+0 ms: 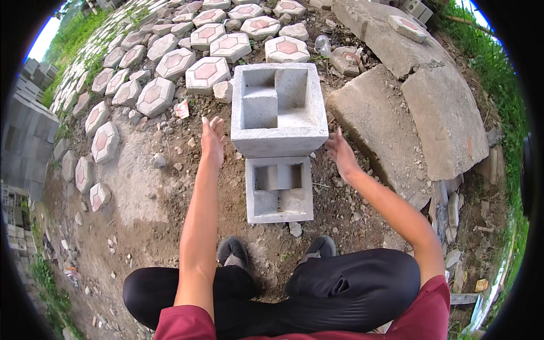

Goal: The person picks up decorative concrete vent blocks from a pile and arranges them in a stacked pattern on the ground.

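Observation:
A large square concrete block (279, 135) with stepped hollow compartments stands in the middle, open side up. Just nearer to me lies a second concrete block (280, 217), which looks smaller and has similar stepped hollows. It sits right against or partly under the large one; which, I cannot tell. My left hand (212, 141) is held off the large block's left side, fingers stretched out and nothing in it. Close to that block's right front corner is my right hand (341, 154), also open, with a small gap to the concrete.
Hexagonal pavers (208, 75) with reddish centres spread over the ground at far left. Broken concrete slabs (374, 122) lie to the right. A clear plastic cup (323, 45) rests behind the blocks. Grey blocks (25, 136) are stacked at the left edge. My shoes (233, 249) flank the near block.

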`<state>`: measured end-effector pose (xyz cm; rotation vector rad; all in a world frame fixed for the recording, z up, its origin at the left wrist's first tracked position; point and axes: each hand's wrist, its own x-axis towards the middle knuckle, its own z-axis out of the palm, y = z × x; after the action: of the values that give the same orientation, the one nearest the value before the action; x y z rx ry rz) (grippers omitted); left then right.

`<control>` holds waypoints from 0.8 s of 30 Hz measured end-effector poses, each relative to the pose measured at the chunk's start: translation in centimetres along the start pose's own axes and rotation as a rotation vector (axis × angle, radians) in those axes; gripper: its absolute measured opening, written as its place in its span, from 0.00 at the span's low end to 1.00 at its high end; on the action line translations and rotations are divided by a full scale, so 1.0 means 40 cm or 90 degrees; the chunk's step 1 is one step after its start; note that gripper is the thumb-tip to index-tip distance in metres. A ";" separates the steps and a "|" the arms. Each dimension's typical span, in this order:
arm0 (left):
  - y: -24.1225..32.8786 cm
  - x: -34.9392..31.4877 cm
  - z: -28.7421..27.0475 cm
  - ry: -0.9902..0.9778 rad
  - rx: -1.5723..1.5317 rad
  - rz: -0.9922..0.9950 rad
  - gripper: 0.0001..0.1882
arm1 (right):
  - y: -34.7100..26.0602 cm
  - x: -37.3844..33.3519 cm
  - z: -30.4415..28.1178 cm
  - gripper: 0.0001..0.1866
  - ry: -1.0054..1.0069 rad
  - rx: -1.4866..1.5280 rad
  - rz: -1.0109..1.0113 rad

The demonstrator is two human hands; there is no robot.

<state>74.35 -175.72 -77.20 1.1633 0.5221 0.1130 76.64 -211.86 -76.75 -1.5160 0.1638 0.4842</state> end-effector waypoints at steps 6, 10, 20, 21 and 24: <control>0.167 -0.016 0.157 -0.247 -0.007 -0.143 0.38 | -0.273 -0.030 0.140 0.43 -0.056 -0.086 -0.055; 0.189 -0.052 0.199 -0.274 -0.029 -0.148 0.37 | -0.289 -0.024 0.178 0.35 0.022 -0.080 -0.062; 0.194 -0.080 0.203 -0.092 0.227 -0.146 0.38 | -0.264 -0.004 0.190 0.28 0.008 0.022 -0.074; 0.195 -0.068 0.195 -0.101 0.219 -0.155 0.37 | -0.272 -0.008 0.197 0.28 0.008 0.030 -0.064; 0.193 -0.059 0.192 -0.146 0.183 -0.161 0.33 | -0.287 -0.016 0.204 0.27 0.020 0.048 -0.046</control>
<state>77.09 -179.89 -67.23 1.3579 0.4868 -0.3188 79.12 -203.79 -65.44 -1.4509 0.1501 0.3922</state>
